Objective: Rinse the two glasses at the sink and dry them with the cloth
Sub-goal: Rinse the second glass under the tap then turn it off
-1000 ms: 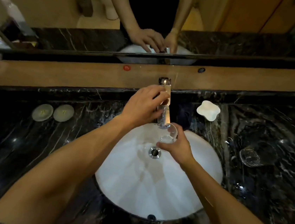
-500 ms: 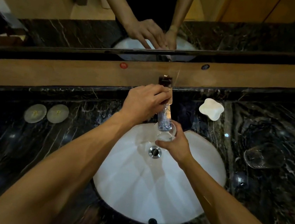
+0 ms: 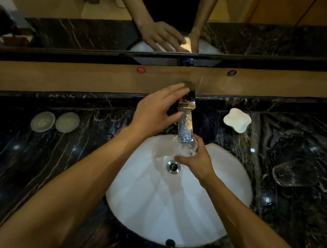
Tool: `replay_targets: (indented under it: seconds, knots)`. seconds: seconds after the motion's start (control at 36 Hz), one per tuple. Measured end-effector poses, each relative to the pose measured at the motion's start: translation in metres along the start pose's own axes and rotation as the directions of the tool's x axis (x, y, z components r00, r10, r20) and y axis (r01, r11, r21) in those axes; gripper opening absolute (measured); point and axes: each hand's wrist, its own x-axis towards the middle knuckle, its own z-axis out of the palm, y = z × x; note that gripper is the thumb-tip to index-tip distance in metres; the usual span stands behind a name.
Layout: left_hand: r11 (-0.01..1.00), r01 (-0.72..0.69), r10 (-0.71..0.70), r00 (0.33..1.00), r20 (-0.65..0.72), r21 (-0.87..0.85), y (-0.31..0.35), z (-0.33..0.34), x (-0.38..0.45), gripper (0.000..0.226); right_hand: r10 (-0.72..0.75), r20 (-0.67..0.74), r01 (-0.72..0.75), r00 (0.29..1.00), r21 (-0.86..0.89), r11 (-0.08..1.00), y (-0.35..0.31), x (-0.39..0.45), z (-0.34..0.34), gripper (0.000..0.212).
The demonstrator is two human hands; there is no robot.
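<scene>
right hand [image 3: 196, 161]: fingers curled round a clear drinking glass [image 3: 186, 149], gripping it from the near side; held over the back part of the white round ceramic basin [image 3: 220, 207], directly under the tap spout
held glass: tilted, mouth toward the spout; water stream [image 3: 185, 131] running into it, bubbles visible; sits just behind the chrome drain plug [image 3: 173, 166]
left hand [image 3: 156, 110]: fingers straight and relaxed, spread over the chrome tap handle [image 3: 188, 98]; fingertips at the top of the handle, palm beside the spout; touching or just above it, cannot tell which; grips nothing
tap: chrome, mounted behind the basin at the wooden ledge [image 3: 62, 77], spout pointing down into the basin
second glass [image 3: 292, 173]: clear tumbler lying on its side on the black veined marble counter [image 3: 22, 158], right of the basin, well apart from both hands
white lobed soap dish [image 3: 237, 120]: on the counter right of the tap, behind the second glass
two pale round discs [image 3: 55, 121]: on the counter left of the basin, side by side, just touching or nearly so
overflow hole [image 3: 170, 242]: dark, at the near rim of the basin
red dot [image 3: 141, 69] and dark dot [image 3: 231, 73]: on the wooden ledge, left and right of the tap
mirror [image 3: 69, 11]: above the ledge, reflects both forearms, hands and counter
cloth: cannot tell where it is
</scene>
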Motion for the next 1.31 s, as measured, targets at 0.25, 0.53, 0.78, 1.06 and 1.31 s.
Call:
replay_targets:
  seconds: [0.25, 0.53, 0.78, 1.06, 1.31]
  knots:
    - [0.830, 0.493, -0.549, 0.806, 0.222, 0.261, -0.079, 0.014, -0.180, 0.070, -0.008, 0.029, 0.008, 1.000, -0.027, 1.000, 0.004, -0.005, 0.000, 0.080]
    - [0.752, 0.542, -0.648, 0.713, 0.269, 0.376, -0.087, 0.013, -0.278, 0.083, 0.009, -0.006, -0.009, 1.000, -0.083, 0.997, 0.010, -0.001, -0.004, 0.078]
    - [0.746, 0.543, -0.653, 0.708, 0.267, 0.385, -0.089, 0.015, -0.281, 0.081, 0.007, 0.025, -0.002, 1.000, -0.196, 0.981, 0.009, 0.001, 0.005, 0.078]
    - [0.745, 0.544, -0.654, 0.709, 0.262, 0.386, -0.089, 0.015, -0.281, 0.079, -0.043, -0.150, -0.010, 0.988, -0.334, 0.943, 0.019, 0.006, 0.011, 0.085]
    - [0.740, 0.543, -0.658, 0.706, 0.261, 0.397, -0.089, 0.015, -0.279, 0.078, 0.229, -0.011, -0.230, 0.973, -0.051, 0.972, 0.018, 0.011, 0.022, 0.075]
